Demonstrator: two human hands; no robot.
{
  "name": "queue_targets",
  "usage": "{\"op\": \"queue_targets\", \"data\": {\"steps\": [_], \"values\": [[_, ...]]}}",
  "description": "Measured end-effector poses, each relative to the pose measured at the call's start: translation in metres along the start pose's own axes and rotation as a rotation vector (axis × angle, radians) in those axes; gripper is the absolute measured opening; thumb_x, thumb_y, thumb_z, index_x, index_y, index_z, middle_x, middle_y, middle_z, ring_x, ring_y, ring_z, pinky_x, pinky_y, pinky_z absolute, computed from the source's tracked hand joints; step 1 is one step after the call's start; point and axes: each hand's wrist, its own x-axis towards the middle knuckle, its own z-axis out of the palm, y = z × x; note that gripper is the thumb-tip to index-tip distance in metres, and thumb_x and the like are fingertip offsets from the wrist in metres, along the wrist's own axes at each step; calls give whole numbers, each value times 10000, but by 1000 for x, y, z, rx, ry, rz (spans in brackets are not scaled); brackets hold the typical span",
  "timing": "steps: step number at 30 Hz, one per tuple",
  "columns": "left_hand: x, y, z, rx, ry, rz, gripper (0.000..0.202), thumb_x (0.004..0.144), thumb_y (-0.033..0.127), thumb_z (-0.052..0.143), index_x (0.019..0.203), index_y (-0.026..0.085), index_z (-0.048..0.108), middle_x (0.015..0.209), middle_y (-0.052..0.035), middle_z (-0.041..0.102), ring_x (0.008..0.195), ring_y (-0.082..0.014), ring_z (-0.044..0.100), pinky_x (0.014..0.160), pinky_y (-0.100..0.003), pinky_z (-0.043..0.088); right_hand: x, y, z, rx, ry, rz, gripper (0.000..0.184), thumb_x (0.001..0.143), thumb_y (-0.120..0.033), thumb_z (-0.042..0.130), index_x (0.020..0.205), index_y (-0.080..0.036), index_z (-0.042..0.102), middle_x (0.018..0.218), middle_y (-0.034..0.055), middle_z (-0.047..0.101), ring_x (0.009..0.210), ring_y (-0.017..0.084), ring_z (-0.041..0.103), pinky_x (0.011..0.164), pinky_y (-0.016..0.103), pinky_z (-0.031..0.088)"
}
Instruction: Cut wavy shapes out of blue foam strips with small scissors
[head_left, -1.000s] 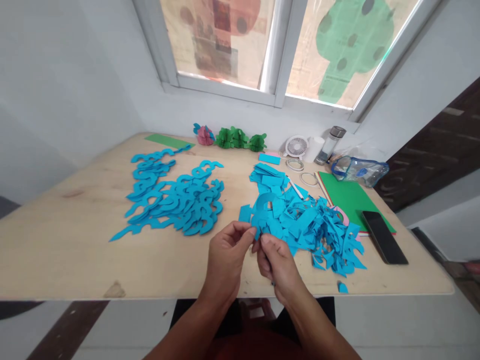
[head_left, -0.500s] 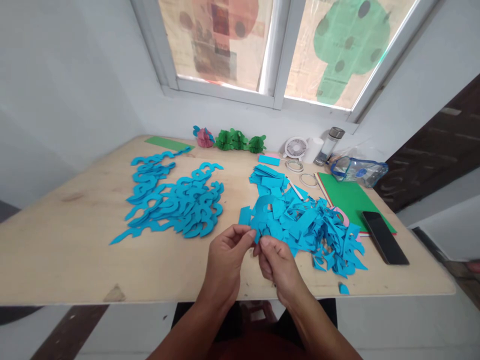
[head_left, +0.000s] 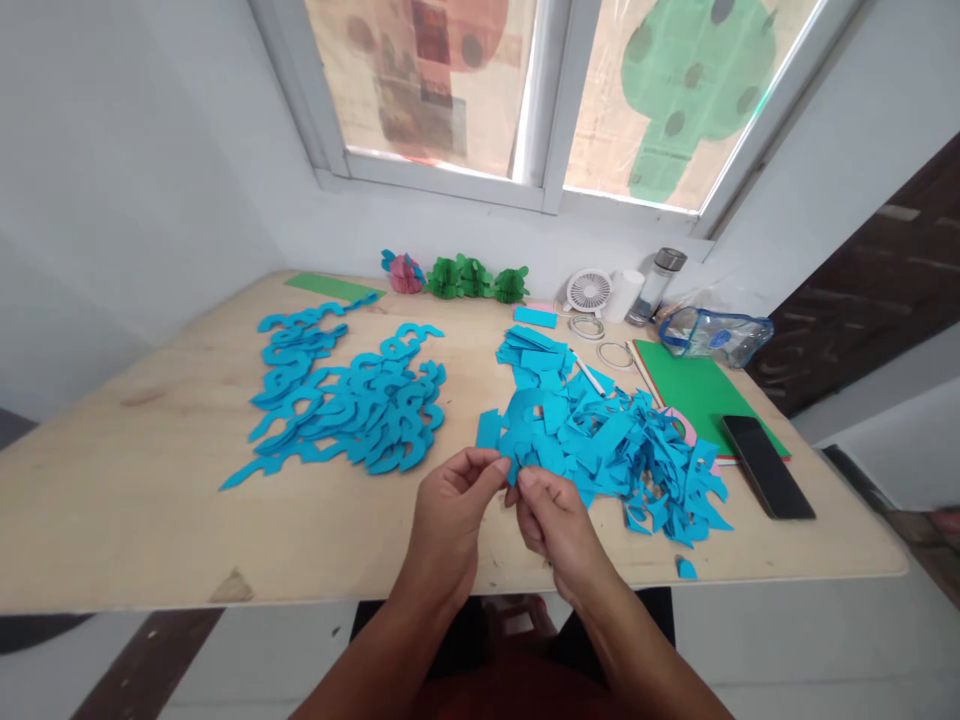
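Between my two hands, near the table's front edge, is a small blue paper piece [head_left: 513, 474]. My left hand [head_left: 454, 508] pinches it between thumb and forefinger. From the other side my right hand [head_left: 556, 520] pinches it too, fingers curled under. Much of the piece is hidden by the fingertips. Just beyond the hands lies a loose heap of blue paper scraps [head_left: 607, 440]. To the left, wavy cut blue paper strips [head_left: 352, 410] lie in an overlapping pile. One small scrap [head_left: 685, 568] sits apart near the front edge.
At the right are a phone [head_left: 768, 468], green paper sheets [head_left: 697, 395] and a clear pouch [head_left: 716, 338]. A small fan [head_left: 589, 291], a bottle [head_left: 657, 288], tape rings [head_left: 615, 355] and green paper ornaments [head_left: 471, 277] stand or lie along the back. A white pen [head_left: 589, 373] rests on the scraps.
The view has shifted slightly. My hands stay together at almost the same spot, both still pinching the small blue paper piece.
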Motion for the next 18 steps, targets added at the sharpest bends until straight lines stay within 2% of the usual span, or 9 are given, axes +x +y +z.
{"op": "queue_targets", "data": {"steps": [11, 18], "values": [[4, 11, -1, 86, -44, 23, 136, 619, 240, 739, 633, 163, 627, 596, 22, 569, 582, -120, 499, 590, -252, 429, -3, -2, -5, -113, -21, -41, 456, 783, -605, 554, 633, -175, 524, 361, -108, 288, 343, 51, 187, 363, 214, 112], [6, 8, -3, 75, -97, -9, 139, 646, 245, 730, 613, 159, 626, 603, 12, 585, 604, -128, 520, 620, -263, 437, -4, -4, -7, -125, -12, -41, 463, 780, -615, 548, 631, -178, 521, 360, -106, 291, 340, 53, 195, 365, 218, 119]]}}
